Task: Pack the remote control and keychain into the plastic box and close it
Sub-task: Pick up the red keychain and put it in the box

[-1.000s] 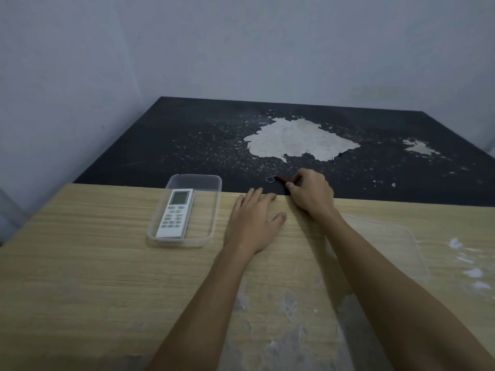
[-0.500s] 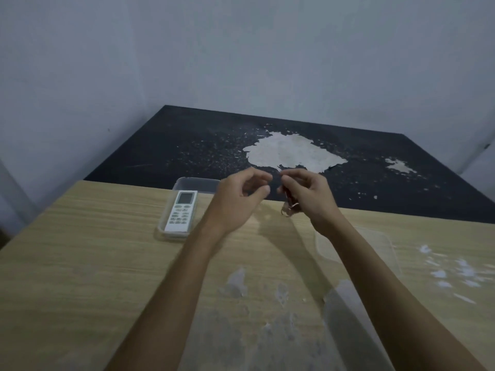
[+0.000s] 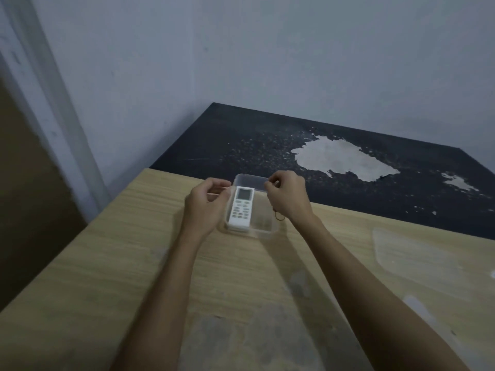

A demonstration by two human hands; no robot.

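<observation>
A clear plastic box [image 3: 265,231] stands open on the wooden table near its far edge. The white remote control [image 3: 241,207] lies inside it, along the left side, screen end away from me. My right hand [image 3: 288,199] hovers over the box's right rim, closed on the keychain [image 3: 278,215], whose dark tab and metal ring dangle below the palm. My left hand [image 3: 206,204] is at the box's left side, fingers curled; whether it touches the wall is unclear. The clear lid [image 3: 417,263] lies flat on the table to the right.
The wooden table [image 3: 107,277] meets a dark, peeling surface [image 3: 348,162] behind it. A grey wall rises at the back and left. Worn grey patches mark the table in front of me.
Both hands have moved left from the table's middle to the box. The right hand carried the keychain with it. My view has shifted left, so the box sits in the centre.
</observation>
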